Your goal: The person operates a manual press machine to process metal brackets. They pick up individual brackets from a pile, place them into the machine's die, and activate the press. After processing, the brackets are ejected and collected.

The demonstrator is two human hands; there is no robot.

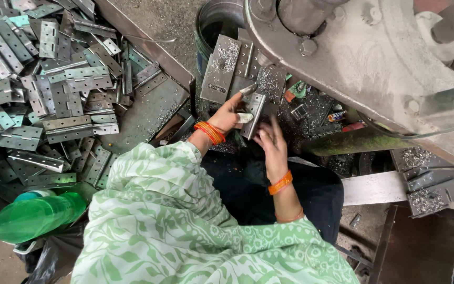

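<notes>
1. A big grey machine body filled the far right, its bolted casting overhanging the work spot and hiding whatever lay beneath it.
2. A heap of flat metal hinges covered the far left, piled loosely on a steel tray.
3. The person's green-and-white patterned sleeve took up the near middle and blocked the floor below.
4. A green plastic bottle lay on its side at the near left.
5. A dark round bucket stood far of the hands, with hinge plates dusted in metal shavings leaning against it.
6. More shaving-covered plates sat at the right, beside a pale flat bar.
7. The left hand, orange bangles at its wrist, had its grip clamped on a single hinge, held upright just under the machine.
8. The right hand lay just beside that hinge, fingers spread apart and touching its near edge.
</notes>
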